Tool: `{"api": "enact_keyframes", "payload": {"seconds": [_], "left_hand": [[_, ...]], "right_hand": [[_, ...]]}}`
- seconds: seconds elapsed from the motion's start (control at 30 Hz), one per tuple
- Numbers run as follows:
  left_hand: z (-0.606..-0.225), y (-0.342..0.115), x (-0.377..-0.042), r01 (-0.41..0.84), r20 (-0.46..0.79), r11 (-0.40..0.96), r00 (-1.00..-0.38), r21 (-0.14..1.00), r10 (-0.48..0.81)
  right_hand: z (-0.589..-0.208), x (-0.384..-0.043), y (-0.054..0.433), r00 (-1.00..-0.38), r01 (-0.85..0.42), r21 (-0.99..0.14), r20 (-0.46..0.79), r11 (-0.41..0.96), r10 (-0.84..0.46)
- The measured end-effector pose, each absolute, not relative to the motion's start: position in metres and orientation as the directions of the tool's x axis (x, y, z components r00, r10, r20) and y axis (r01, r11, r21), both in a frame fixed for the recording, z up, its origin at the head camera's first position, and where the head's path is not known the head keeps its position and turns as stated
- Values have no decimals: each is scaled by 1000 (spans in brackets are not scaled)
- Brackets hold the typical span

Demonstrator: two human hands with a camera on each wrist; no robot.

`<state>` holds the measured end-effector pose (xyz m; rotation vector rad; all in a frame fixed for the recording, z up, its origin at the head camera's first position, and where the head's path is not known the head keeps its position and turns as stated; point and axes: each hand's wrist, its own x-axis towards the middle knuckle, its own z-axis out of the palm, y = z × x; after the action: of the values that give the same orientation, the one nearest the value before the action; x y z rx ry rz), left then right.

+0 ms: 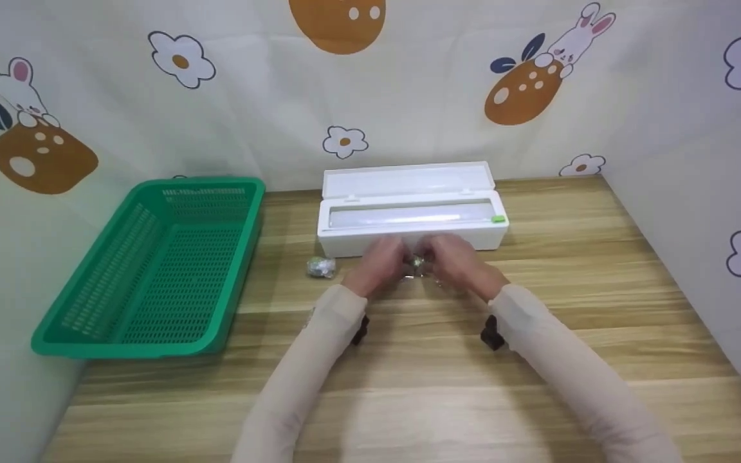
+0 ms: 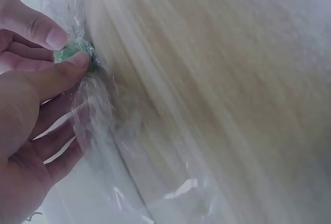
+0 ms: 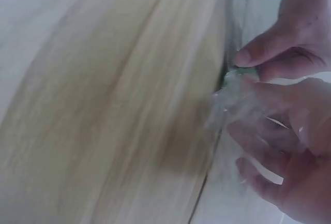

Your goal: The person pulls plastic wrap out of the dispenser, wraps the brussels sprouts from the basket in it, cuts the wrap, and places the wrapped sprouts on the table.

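Observation:
In front of the white lidded box, both hands meet over a small green round item in clear plastic film. The left hand pinches it, thumb on top, other fingers spread beneath loose film. From the opposite side, the right hand pinches the same bundle, crumpled film over its fingers. What the green item is, I cannot tell. In the head view, the left hand and right hand nearly touch, partly hiding the bundle.
A second film-wrapped bundle lies on the wooden table left of the hands. Farther left stands a green plastic basket. The white box has its lid raised and a small green piece at its right end. Patterned cloth hangs behind.

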<state>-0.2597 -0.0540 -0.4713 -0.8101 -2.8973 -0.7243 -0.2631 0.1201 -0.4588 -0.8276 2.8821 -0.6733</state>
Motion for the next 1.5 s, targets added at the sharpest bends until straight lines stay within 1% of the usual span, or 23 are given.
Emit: {"api": "enact_keyframes", "payload": {"seconds": [0.17, 0.27, 0.33, 0.47, 0.53, 0.7, 0.87, 0.97, 1.07, 1.2, 1.3, 1.4, 1.5], "left_hand": [[-472, -54, -257, 509, 184, 738, -857, 442, 481], [-467, -53, -254, 502, 166, 744, -860, 442, 482], [-460, -52, -250, 464, 116, 743, -875, 483, 470], [-443, -51, -246, 338, 20, 734, -915, 589, 404], [-437, -52, -244, 295, 10, 717, -928, 631, 373], [-430, -60, -240, 262, 99, 633, -955, 729, 281], [-426, -65, -229, 298, 232, 528, -954, 795, 189], [-424, -64, -217, 307, 255, 497, -952, 812, 172], [-423, -62, -204, 278, 212, 503, -960, 819, 186], [-428, -59, -195, 166, 87, 498, -980, 851, 177], [-436, -58, -196, 55, -7, 455, -991, 889, 134], [-445, -59, -203, -48, -91, 381, -991, 923, 96], [-452, -59, -211, -112, -144, 304, -986, 946, 85]], "right_hand": [[-459, -263, 121, -863, -470, -436, 48, 767, -502], [-460, -263, 121, -864, -463, -456, 39, 760, -503], [-460, -264, 121, -864, -449, -490, 23, 747, -504], [-463, -266, 122, -864, -405, -577, -13, 710, -503], [-464, -267, 124, -865, -377, -621, -31, 688, -501], [-463, -266, 129, -886, -284, -705, -67, 651, -459], [-453, -263, 134, -921, -201, -774, -60, 600, -386], [-448, -261, 137, -932, -162, -827, -52, 538, -360], [-445, -258, 141, -937, -133, -879, -39, 457, -348], [-444, -254, 142, -948, -96, -912, -38, 398, -316], [-443, -249, 139, -955, -62, -920, -58, 386, -291], [-444, -245, 134, -956, -27, -936, -78, 350, -284], [-445, -242, 130, -960, 8, -947, -98, 322, -264]]}}
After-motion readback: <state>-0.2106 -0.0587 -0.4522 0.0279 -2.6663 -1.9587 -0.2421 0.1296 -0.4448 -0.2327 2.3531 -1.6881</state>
